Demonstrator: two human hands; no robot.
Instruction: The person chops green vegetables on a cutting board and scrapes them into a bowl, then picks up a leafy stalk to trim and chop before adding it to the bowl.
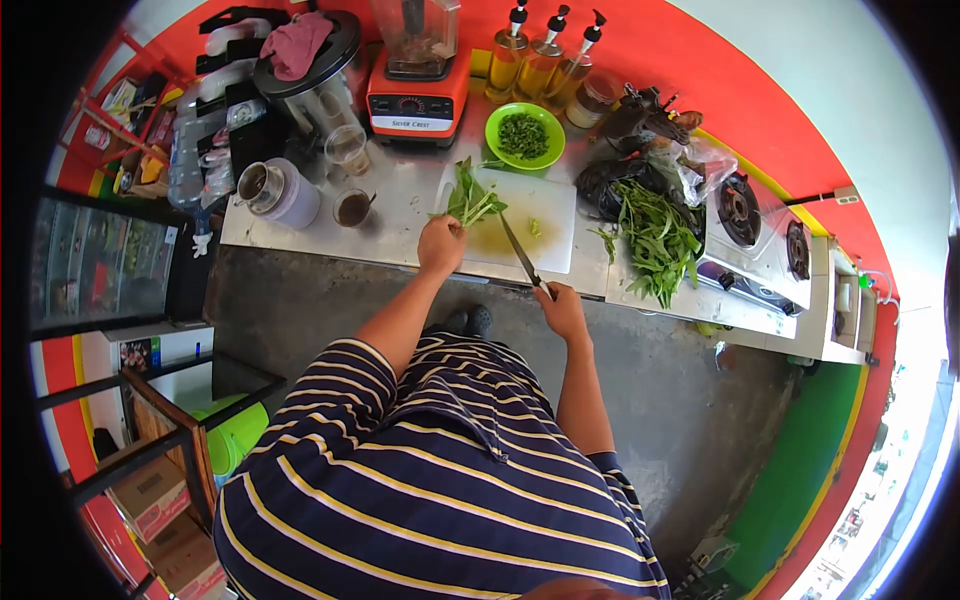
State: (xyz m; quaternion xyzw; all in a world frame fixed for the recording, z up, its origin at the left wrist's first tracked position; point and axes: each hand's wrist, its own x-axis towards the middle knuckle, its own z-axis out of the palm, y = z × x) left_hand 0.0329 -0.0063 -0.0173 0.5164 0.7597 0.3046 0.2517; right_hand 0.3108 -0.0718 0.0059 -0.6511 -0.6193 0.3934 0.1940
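My left hand is closed round a small bunch of leafy greens at the left side of a white cutting board. In my right hand is the handle of a long kitchen knife. Its blade slants up and left over the board, with the tip close to the stems of the greens. A few small cut pieces lie on the board to the right of the blade. Behind the board stands a green bowl holding finely chopped greens.
Right of the board a pile of leafy greens spills from a black plastic bag, beside a gas stove. A red blender, pump bottles and a jar line the back. Leftward stand a glass of dark liquid and a plastic cup.
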